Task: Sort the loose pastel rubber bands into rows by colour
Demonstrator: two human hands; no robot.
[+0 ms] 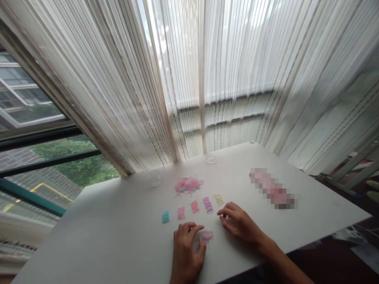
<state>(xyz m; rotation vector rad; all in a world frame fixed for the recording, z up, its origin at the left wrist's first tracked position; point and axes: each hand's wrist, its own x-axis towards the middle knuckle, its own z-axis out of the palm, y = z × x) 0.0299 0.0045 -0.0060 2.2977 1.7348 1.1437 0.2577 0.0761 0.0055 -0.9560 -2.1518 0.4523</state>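
My left hand (188, 250) rests at the table's front, thumb and fingers apart, beside a small pink and lilac heap (207, 236). Right of that heap, my right hand (235, 221) has its thumb and index finger curled near each other; whether something small is between them cannot be made out. Beyond my hands lies a row of small bundles: teal (165, 216), light pink (181, 213), coral pink (194, 206), purple (207, 205) and yellow (218, 199). A larger mixed heap of pink, thin pieces (188, 185) lies behind the row.
The white table (118, 232) holds a clear round container (154, 178) at the back left and a small clear dish (211, 160) at the back. A pixelated pink and red object (272, 189) lies on the right. Striped curtains (189, 79) hang behind.
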